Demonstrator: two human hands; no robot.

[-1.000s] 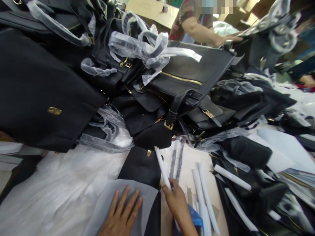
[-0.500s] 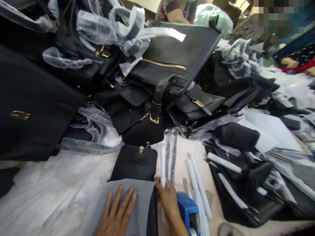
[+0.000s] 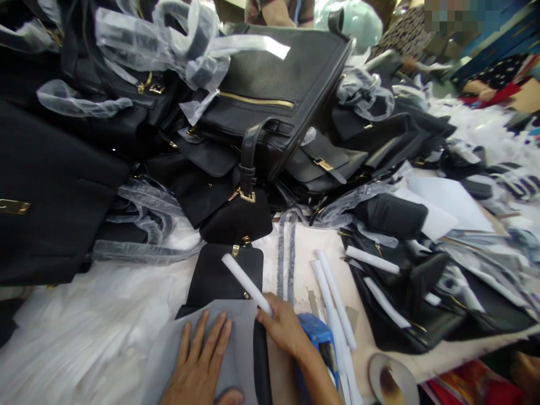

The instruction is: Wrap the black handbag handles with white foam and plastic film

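My left hand (image 3: pixel 200 360) lies flat with its fingers spread on a thin grey sheet (image 3: pixel 240 323). Under that sheet is a black bag piece, whose dark edge (image 3: pixel 260 360) shows on the right and whose flap (image 3: pixel 208 281) with a gold clasp shows above. My right hand (image 3: pixel 284 326) is closed around the lower end of a white foam-like tube (image 3: pixel 247 281). This tube slants up to the left, across the corner of the black flap. A blue tape dispenser (image 3: pixel 320 340) sits just right of my right wrist, partly behind my forearm.
More white tubes (image 3: pixel 337 301) lie right of the dispenser, near a tape roll (image 3: pixel 373 374). Black bags (image 3: pixel 287 67) with plastic-wrapped handles pile up at the back. White wrapping (image 3: pixel 97 332) covers the left side. Other people's arms (image 3: pixel 481 90) show at the far right.
The white tube in my right hand has swung from upright to a leftward slant. My left hand stays on the sheet. The view has shifted slightly right and down.
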